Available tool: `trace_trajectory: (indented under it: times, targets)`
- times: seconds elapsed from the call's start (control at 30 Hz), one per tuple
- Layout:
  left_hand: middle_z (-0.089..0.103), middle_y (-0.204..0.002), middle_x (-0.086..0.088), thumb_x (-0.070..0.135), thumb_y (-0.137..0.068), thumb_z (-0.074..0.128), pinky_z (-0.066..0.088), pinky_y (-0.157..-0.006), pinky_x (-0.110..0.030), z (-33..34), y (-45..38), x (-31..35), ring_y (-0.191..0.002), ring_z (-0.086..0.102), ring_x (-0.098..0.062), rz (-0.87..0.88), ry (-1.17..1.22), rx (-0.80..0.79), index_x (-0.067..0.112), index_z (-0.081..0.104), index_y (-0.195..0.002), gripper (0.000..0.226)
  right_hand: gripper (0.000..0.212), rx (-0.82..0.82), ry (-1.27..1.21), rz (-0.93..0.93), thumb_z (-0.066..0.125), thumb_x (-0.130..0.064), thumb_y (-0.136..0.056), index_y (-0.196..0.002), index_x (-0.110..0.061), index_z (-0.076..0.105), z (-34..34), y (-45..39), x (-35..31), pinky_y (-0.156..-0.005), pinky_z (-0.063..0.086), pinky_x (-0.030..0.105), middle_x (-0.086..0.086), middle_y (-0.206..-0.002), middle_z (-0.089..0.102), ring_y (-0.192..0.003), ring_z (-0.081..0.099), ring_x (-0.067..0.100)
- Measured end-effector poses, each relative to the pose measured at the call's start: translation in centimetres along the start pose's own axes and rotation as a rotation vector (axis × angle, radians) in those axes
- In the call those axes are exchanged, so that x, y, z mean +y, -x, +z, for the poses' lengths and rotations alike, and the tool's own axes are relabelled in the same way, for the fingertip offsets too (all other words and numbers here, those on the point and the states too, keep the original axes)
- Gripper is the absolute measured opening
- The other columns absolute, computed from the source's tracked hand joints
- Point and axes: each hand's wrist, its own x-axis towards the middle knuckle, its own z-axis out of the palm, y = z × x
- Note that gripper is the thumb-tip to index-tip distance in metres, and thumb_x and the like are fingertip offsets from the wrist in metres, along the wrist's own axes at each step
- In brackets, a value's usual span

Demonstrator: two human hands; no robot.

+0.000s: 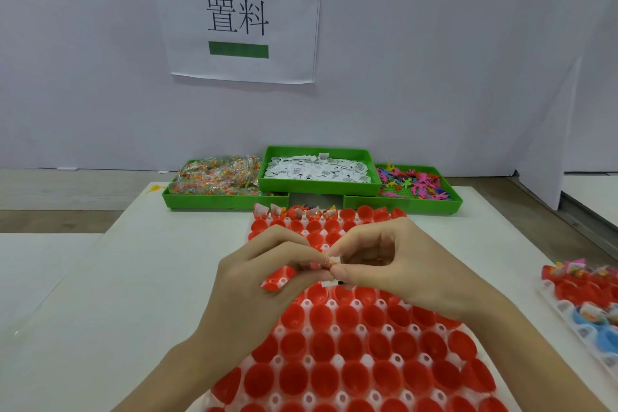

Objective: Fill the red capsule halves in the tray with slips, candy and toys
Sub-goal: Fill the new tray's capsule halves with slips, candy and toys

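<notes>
A white tray (pixel 329 304) full of red capsule halves (pixel 322 344) lies on the table in front of me. The far row holds halves with candy and slips (pixel 312 212) in them; the nearer halves are hollow. Above the tray's middle, my left hand (pixel 254 284) and my right hand (pixel 394 264) meet fingertip to fingertip, pinching a small bundle of white slips and candy (pixel 331 264). One white slip (pixel 329 284) sticks out below the fingers. What else lies inside the bundle is hidden.
Three green bins stand at the back: candy packets (pixel 217 177) left, white slips (pixel 317 169) in the middle, colourful plastic toys (pixel 413 182) right. A second tray (pixel 582 331) with filled red and blue halves lies at the right edge. A paper sign hangs on the wall.
</notes>
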Motion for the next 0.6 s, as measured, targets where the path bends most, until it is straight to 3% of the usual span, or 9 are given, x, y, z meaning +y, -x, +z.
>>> trace_trajectory:
  times: [0.07, 0.17, 0.23, 0.3, 0.37, 0.47, 0.6]
  targets:
    - [0.069, -0.096, 0.006, 0.019, -0.090, 0.078, 0.054, -0.079, -0.019, 0.4, -0.4, 0.1, -0.085, 0.069, -0.011, -0.059, 0.024, -0.033, 0.015, 0.078, -0.104, 0.015, 0.012, 0.028, 0.001, 0.005, 0.080, -0.024, -0.088, -0.100, -0.021, 0.079, -0.4, 0.1, 0.0, -0.079, 0.058, 0.023, 0.004, -0.091, 0.078, -0.085, 0.076, 0.018]
    - [0.070, -0.106, 0.014, 0.041, -0.103, 0.053, 0.052, -0.090, -0.019, 1.2, -2.0, -0.1, -0.104, 0.067, -0.007, -0.253, 0.069, -0.172, 0.023, 0.069, -0.124, 0.032, 0.009, 0.182, 0.029, 0.011, 0.080, -0.026, -0.087, -0.096, -0.024, 0.080, -1.7, -0.1, 0.3, -0.079, 0.057, 0.019, 0.000, -0.091, 0.079, -0.087, 0.076, 0.014]
    - [0.069, -0.118, 0.014, 0.055, -0.106, 0.033, 0.045, -0.101, -0.025, 1.9, -3.4, -1.0, -0.116, 0.060, -0.002, -0.287, -0.021, -0.406, 0.023, 0.069, -0.126, 0.053, 0.008, 0.382, 0.077, -0.003, 0.079, -0.023, -0.088, -0.096, -0.025, 0.080, -2.7, -0.4, 1.1, -0.077, 0.055, 0.015, -0.005, -0.089, 0.078, -0.084, 0.075, 0.009]
    - [0.061, -0.138, 0.012, 0.066, -0.101, 0.016, 0.035, -0.115, -0.032, 3.0, -4.6, -2.0, -0.133, 0.047, -0.001, -0.198, -0.242, -0.674, 0.024, 0.065, -0.134, 0.073, 0.009, 0.610, 0.151, -0.035, 0.076, -0.020, -0.090, -0.098, -0.023, 0.079, -3.6, -0.6, 2.3, -0.074, 0.053, 0.013, -0.010, -0.086, 0.077, -0.081, 0.072, 0.005]
    - [0.047, -0.156, 0.012, 0.068, -0.098, 0.011, 0.020, -0.125, -0.035, 4.3, -5.3, -3.1, -0.148, 0.032, -0.004, -0.126, -0.435, -0.839, 0.027, 0.054, -0.148, 0.078, 0.012, 0.710, 0.187, -0.038, 0.075, -0.019, -0.091, -0.102, -0.023, 0.078, -4.2, -0.9, 3.3, -0.073, 0.052, 0.012, -0.012, -0.085, 0.075, -0.083, 0.070, 0.004]
    - [0.036, -0.164, 0.011, 0.065, -0.103, 0.014, 0.009, -0.128, -0.034, 5.8, -5.3, -4.4, -0.153, 0.023, -0.006, -0.114, -0.486, -0.908, 0.026, 0.043, -0.156, 0.072, 0.018, 0.725, 0.196, -0.009, 0.075, -0.020, -0.091, -0.108, -0.024, 0.078, -4.6, -1.1, 4.6, -0.076, 0.054, 0.014, -0.010, -0.085, 0.074, -0.085, 0.070, 0.006]
    - [0.037, -0.163, 0.010, 0.067, -0.101, 0.009, 0.005, -0.127, -0.032, 6.5, -4.6, -5.3, -0.153, 0.021, -0.006, -0.103, -0.489, -0.876, 0.025, 0.040, -0.157, 0.077, 0.013, 0.747, 0.209, -0.013, 0.076, -0.019, -0.090, -0.103, -0.023, 0.077, -4.7, -1.4, 5.4, -0.076, 0.055, 0.014, -0.008, -0.084, 0.075, -0.083, 0.070, 0.005]
